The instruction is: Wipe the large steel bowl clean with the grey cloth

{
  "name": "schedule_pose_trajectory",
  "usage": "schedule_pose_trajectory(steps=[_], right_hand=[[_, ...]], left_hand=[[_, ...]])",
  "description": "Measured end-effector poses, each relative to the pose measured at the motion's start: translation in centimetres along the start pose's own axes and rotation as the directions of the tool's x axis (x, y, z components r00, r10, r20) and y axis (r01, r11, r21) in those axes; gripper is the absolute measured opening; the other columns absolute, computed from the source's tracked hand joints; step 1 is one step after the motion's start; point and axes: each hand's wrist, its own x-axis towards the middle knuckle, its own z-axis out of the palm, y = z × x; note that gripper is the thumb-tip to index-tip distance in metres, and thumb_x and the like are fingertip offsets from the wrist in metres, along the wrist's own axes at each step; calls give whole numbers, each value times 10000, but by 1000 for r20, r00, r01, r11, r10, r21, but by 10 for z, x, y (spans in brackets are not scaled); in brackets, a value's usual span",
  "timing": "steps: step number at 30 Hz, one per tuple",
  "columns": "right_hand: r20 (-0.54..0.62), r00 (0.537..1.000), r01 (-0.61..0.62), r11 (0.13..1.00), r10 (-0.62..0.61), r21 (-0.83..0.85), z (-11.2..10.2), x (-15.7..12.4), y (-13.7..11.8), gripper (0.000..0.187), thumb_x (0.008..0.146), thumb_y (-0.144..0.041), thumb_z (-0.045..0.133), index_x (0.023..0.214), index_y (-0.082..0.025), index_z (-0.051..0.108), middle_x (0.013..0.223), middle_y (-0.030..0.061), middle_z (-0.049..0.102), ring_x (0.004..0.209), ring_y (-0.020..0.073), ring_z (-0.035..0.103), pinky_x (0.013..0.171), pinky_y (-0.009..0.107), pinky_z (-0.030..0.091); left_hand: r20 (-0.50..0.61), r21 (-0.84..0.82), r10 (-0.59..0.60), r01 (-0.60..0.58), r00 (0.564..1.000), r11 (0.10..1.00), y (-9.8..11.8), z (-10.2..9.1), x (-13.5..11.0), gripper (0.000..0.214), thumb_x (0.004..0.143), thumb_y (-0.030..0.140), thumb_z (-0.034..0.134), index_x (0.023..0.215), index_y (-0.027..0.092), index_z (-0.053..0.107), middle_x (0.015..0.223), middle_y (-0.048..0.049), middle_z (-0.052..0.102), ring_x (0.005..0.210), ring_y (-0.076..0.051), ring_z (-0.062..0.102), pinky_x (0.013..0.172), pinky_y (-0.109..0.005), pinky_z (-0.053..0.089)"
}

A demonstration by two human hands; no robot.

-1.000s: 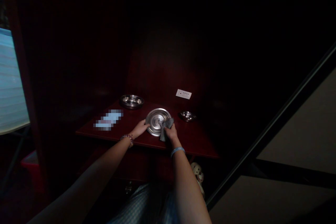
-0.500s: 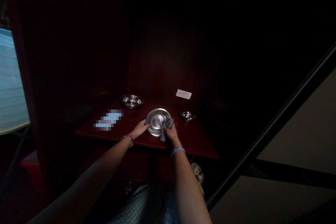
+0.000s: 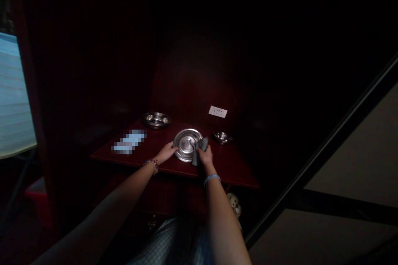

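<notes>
A round, shiny steel plate (image 3: 184, 143) is tilted up toward me above the front of the dark red desk (image 3: 230, 169). My left hand (image 3: 166, 153) grips its left rim, thumb over the edge. In my right hand (image 3: 205, 156) is a bunched grey cloth (image 3: 201, 145), pressed against the plate's right side. The cloth hides part of that rim. Behind, to the left, a larger steel dish (image 3: 156, 120) rests on the desk. A small steel bowl (image 3: 222, 138) stands to the right of the plate.
A blurred-out pale blue item (image 3: 129, 141) lies at the desk's left. On the back wall is a white power socket (image 3: 218, 111). Dark panels enclose the desk at the sides. Below its right front sits a pale spotted toy (image 3: 234, 203); a red bin (image 3: 40, 198) stands lower left.
My right hand has shifted slightly to the right with the cloth, toward the plate's right rim. My left hand keeps its hold on the plate.
</notes>
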Motion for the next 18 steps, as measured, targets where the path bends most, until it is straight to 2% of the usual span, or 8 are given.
schedule_pose_trajectory(steps=[11, 18], right_hand=[[-95, 995, 33, 999, -31, 18, -5, -4, -6, 347, 743, -337, 620, 1064, -219, 564, 1018, 89, 688, 930, 220, 654, 840, 314, 476], [-143, 989, 21, 1000, -18, 23, -9, -9, -13, 370, 753, -368, 612, 1088, -223, 555, 1020, 90, 692, 921, 222, 660, 814, 301, 476]], left_hand=[[8, -3, 1, -1, 1000, 1000, 1, 0, 0, 368, 691, 248, 554, 1026, 140, 663, 1113, -77, 703, 1102, -255, 602, 984, -360, 431], [17, 0, 24, -24, 1000, 1000, -4, -1, 1, 382, 701, 278, 561, 1041, 132, 659, 1140, -100, 690, 1099, -264, 604, 998, -377, 417]])
